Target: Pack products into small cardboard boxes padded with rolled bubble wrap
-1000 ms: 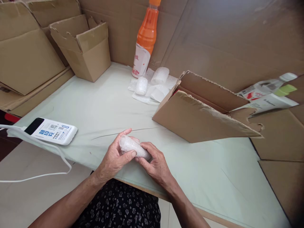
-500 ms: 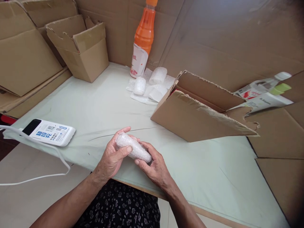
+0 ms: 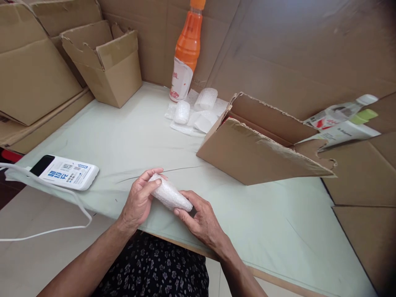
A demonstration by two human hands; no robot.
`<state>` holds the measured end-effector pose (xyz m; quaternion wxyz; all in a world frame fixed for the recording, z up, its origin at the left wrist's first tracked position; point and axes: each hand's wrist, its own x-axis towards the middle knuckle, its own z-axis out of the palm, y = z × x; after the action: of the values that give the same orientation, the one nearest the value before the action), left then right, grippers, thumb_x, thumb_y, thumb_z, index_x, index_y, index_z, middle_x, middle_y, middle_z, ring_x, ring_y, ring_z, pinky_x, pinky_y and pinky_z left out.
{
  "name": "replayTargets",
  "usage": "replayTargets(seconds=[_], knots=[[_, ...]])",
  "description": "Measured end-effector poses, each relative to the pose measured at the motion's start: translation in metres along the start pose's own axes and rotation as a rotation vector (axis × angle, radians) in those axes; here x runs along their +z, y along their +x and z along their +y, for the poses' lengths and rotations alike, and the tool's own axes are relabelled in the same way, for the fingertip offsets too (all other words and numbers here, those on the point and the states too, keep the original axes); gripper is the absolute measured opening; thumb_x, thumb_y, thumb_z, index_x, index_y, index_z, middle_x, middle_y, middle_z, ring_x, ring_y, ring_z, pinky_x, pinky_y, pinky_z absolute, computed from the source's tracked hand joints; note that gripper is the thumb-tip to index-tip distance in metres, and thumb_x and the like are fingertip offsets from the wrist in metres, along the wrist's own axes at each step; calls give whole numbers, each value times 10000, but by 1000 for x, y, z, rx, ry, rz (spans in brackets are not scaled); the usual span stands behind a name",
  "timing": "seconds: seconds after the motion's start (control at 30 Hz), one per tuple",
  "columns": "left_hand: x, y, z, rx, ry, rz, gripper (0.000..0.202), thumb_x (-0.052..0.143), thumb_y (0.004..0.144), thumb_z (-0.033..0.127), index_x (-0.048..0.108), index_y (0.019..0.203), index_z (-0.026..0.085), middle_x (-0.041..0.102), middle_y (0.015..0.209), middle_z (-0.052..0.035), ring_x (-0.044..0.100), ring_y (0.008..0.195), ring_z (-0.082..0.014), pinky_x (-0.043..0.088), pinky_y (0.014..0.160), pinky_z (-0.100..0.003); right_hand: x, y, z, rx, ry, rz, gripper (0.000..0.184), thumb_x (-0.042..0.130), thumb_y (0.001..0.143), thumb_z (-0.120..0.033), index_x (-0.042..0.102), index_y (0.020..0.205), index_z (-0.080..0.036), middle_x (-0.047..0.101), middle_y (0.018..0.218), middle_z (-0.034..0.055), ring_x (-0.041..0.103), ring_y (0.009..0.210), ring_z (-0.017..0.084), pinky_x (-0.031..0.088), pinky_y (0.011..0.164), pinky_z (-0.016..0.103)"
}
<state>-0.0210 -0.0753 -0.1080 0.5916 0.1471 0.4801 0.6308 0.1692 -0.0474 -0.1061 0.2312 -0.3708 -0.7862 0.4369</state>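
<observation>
A bubble-wrapped roll lies slantwise between my two hands, over the near part of the table. My left hand grips its upper left end, the thumb on top and the fingers behind. Around the lower right end my right hand is closed, thumb on the near side. Whatever the wrap encloses cannot be made out. Farther back on the table lie several more pieces of bubble wrap, some of them rolled up.
An orange drink bottle stands at the back. An open cardboard box is to the right, with a bottle and a tube behind it. Another open box stands back left. A white power bank-like device and white cable are at left.
My left hand has shifted slightly left and its thumb has slid toward the roll's upper end. The roll has moved a little left, still held by both hands.
</observation>
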Motion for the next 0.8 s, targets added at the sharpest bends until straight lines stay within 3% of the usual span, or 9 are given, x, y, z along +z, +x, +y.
replayTargets(seconds=[0.13,0.23,0.47,0.63,0.8], knots=[[4,-1,-5,-27,-40,36,343,798,733,337,678,1006,166,694,887,-32,593,807,-158,456,720,-251,5,-5,3,34,53,168,363,614,953,-371,589,1291,-238,676,1241,77,644,1097,227,515,947,349],[10,-5,-12,-51,-55,1,288,766,771,340,679,987,171,683,892,-27,586,793,-151,451,725,-248,9,-8,6,106,141,267,496,568,979,-444,483,1426,-245,608,1387,111,594,1238,256,485,1049,414],[15,-9,-17,-65,-64,-20,344,758,791,347,653,1083,199,694,942,-15,607,835,-154,456,762,-260,11,-12,10,77,232,277,638,582,950,-554,406,1492,-266,558,1450,128,577,1261,286,472,1079,494],[19,-11,-17,-83,-52,-14,460,752,794,357,610,1204,206,704,970,-27,622,836,-165,465,776,-282,12,-11,11,47,271,378,555,445,1008,-574,420,1480,-284,522,1475,124,605,1182,270,514,1013,493],[24,-17,-24,-83,-39,-57,512,695,842,377,556,1307,213,709,1136,-68,644,997,-217,468,861,-319,9,-11,9,27,279,383,519,494,1000,-550,455,1457,-306,514,1489,112,612,1190,270,524,1008,484]])
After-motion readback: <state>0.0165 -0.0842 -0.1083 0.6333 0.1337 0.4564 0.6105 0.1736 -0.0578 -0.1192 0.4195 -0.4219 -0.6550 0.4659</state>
